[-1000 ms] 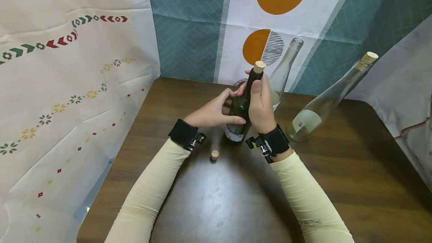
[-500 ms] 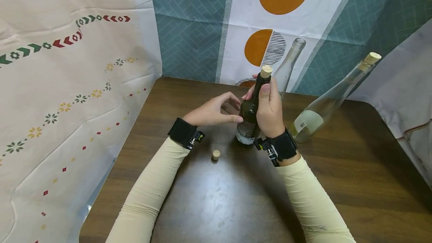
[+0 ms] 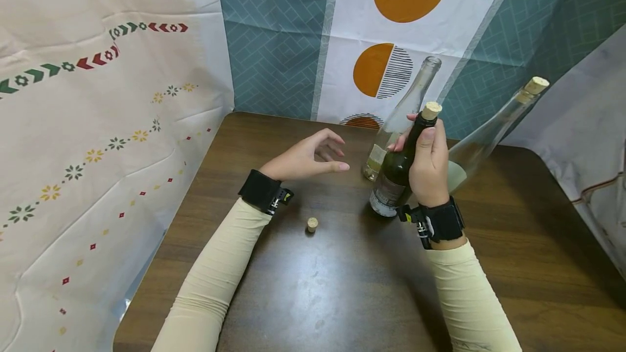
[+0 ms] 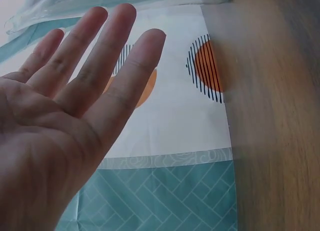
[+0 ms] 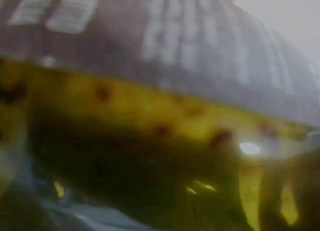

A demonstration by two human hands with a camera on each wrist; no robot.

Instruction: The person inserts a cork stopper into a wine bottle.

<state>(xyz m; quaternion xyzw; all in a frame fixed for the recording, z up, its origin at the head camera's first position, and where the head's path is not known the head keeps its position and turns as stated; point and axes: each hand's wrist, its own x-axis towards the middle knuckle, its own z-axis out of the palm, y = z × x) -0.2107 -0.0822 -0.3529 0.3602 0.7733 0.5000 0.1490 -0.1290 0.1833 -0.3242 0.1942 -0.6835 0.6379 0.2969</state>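
Note:
My right hand (image 3: 429, 170) grips a dark green glass bottle (image 3: 397, 170) around its neck, thumb up near the mouth. A cork (image 3: 432, 110) sticks up out of that mouth, and the bottle leans to the right. Its label (image 5: 180, 36) fills the upper part of the right wrist view, with yellow-green glass below. My left hand (image 3: 304, 159) is held off to the left with nothing in it; the fingers (image 4: 122, 76) are extended and spread in the left wrist view. On the table in front of the hands stands a small loose cork (image 3: 312, 225).
A clear bottle (image 3: 408, 96) with an uncorked mouth stands behind the green one. Another clear bottle (image 3: 494, 124), topped by a cork (image 3: 536, 85), is to the right, partly covered by my right hand. Patterned cloths (image 3: 274, 42) hang behind and beside the wooden table (image 3: 264, 297).
The right hand has carried the green bottle to the right. My left hand has let go of it and drawn slightly back. The loose cork stays put.

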